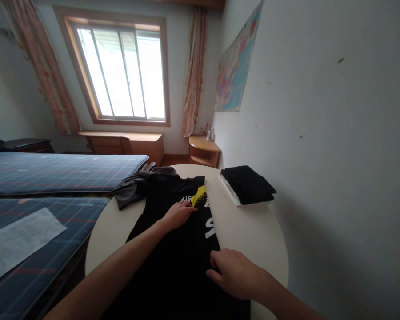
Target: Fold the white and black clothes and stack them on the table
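A black T-shirt (173,262) with white lettering and a yellow patch lies lengthwise on a round cream table (243,231). My left hand (178,215) rests on its upper part by the print, palm down with the fingers stretched out. At the shirt's right edge, my right hand (231,272) has curled fingers and the thumb against the black fabric, closed on that edge. The shirt's lower end runs out of view beneath my forearms. Beyond its upper left side, a crumpled dark grey garment (131,190) hangs partly over the table edge.
Folded black clothing (248,183) sits on a white packet (233,195) at the table's right, near the wall. On the left are beds with blue plaid mattresses (66,171) and a paper sheet (23,242). A wooden desk (143,144) and corner shelf (203,144) stand behind.
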Action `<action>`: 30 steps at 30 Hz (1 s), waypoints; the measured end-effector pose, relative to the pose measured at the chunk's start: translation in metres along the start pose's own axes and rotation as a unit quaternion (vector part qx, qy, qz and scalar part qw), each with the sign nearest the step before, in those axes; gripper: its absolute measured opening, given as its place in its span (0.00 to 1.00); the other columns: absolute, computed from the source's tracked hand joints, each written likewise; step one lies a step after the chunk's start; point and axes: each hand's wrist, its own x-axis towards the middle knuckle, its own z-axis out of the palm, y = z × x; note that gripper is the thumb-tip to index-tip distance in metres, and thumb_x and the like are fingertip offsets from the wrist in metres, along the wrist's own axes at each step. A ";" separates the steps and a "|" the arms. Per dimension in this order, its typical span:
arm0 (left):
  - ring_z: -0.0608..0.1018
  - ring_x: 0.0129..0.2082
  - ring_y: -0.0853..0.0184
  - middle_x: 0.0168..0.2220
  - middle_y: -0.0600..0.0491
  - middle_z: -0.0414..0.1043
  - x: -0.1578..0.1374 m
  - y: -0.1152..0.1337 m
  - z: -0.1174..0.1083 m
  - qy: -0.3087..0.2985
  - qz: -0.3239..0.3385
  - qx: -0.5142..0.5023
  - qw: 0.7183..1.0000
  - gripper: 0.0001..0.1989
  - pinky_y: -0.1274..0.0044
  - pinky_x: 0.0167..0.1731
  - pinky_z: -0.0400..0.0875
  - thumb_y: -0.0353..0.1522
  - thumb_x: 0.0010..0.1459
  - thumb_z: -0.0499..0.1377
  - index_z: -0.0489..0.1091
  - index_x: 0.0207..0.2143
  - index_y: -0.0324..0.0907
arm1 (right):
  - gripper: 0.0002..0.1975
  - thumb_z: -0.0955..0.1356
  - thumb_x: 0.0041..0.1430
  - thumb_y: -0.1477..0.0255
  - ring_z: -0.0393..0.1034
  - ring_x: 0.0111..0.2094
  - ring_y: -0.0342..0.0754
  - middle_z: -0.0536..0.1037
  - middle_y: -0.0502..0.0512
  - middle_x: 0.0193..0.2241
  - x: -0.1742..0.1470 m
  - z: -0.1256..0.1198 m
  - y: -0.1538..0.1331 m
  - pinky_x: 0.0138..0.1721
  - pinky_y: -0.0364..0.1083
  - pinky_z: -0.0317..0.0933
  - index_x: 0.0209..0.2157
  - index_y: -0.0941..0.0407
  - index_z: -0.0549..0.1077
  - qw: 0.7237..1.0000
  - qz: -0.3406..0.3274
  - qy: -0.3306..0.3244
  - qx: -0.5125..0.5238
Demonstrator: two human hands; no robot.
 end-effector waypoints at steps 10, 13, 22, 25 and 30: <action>0.77 0.45 0.63 0.48 0.50 0.75 0.013 0.005 0.001 0.081 -0.138 -0.076 0.984 0.18 0.75 0.48 0.69 0.38 0.67 0.48 0.75 0.46 0.44 | 0.14 0.68 0.58 0.66 0.68 0.33 0.44 0.75 0.49 0.33 -0.018 -0.011 -0.017 0.33 0.41 0.56 0.46 0.51 0.71 0.983 -0.072 0.041 0.163; 0.76 0.46 0.60 0.47 0.48 0.75 0.011 0.004 0.002 0.072 -0.157 -0.063 0.983 0.16 0.72 0.48 0.69 0.40 0.64 0.53 0.76 0.45 0.43 | 0.24 0.71 0.53 0.67 0.67 0.33 0.43 0.74 0.47 0.34 -0.016 -0.007 -0.025 0.32 0.40 0.56 0.52 0.49 0.69 0.974 -0.108 -0.007 0.200; 0.68 0.57 0.55 0.60 0.43 0.64 -0.005 0.010 0.013 0.049 -0.148 -0.027 0.987 0.19 0.67 0.56 0.64 0.34 0.59 0.56 0.70 0.53 0.41 | 0.26 0.72 0.55 0.67 0.72 0.32 0.41 0.79 0.48 0.35 0.009 0.014 -0.027 0.33 0.37 0.62 0.56 0.51 0.70 0.922 -0.254 -0.225 0.185; 0.58 0.65 0.53 0.68 0.45 0.50 -0.010 0.010 0.013 0.058 -0.100 -0.009 0.993 0.23 0.65 0.61 0.59 0.32 0.58 0.56 0.67 0.57 0.43 | 0.17 0.67 0.61 0.67 0.73 0.32 0.41 0.80 0.48 0.34 0.019 0.016 -0.026 0.35 0.37 0.63 0.52 0.52 0.73 0.936 -0.256 -0.155 0.184; 0.44 0.70 0.50 0.72 0.54 0.37 -0.021 0.005 0.019 -0.004 -0.019 0.013 1.000 0.28 0.57 0.65 0.47 0.35 0.61 0.55 0.59 0.64 0.53 | 0.20 0.67 0.60 0.67 0.61 0.59 0.54 0.71 0.58 0.56 0.045 0.026 -0.007 0.61 0.51 0.53 0.54 0.54 0.71 0.962 -0.229 0.119 0.086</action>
